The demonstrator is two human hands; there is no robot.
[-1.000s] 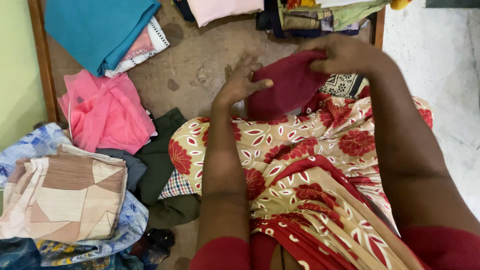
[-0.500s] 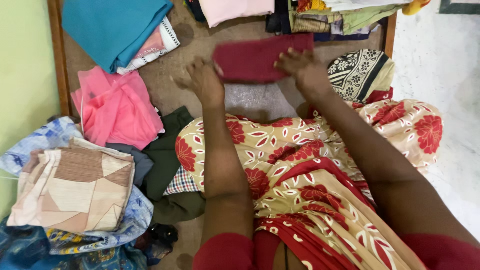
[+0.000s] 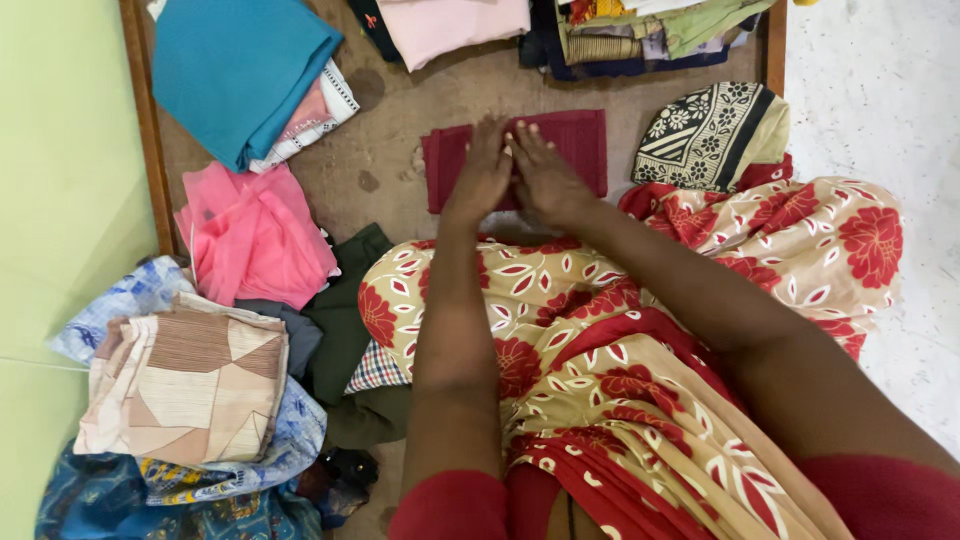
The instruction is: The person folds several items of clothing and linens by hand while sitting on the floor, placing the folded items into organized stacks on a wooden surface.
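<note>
A folded dark red cloth (image 3: 575, 145) lies flat on the brown floor in front of my knees. My left hand (image 3: 482, 172) and my right hand (image 3: 540, 172) press down on its middle side by side, palms flat and fingers spread, gripping nothing. My lap is covered by a cream and red flowered sari (image 3: 640, 330).
A black and cream patterned cloth (image 3: 710, 135) lies right of the red one. At the left are a pink cloth (image 3: 255, 235), a teal folded cloth (image 3: 240, 65), a dark green garment (image 3: 345, 320) and a stack of patterned fabrics (image 3: 190, 385). More folded clothes (image 3: 620, 35) line the far edge.
The red cloth was held up in both hands, then carried forward and laid flat on the floor. Both hands now rest together on top of it.
</note>
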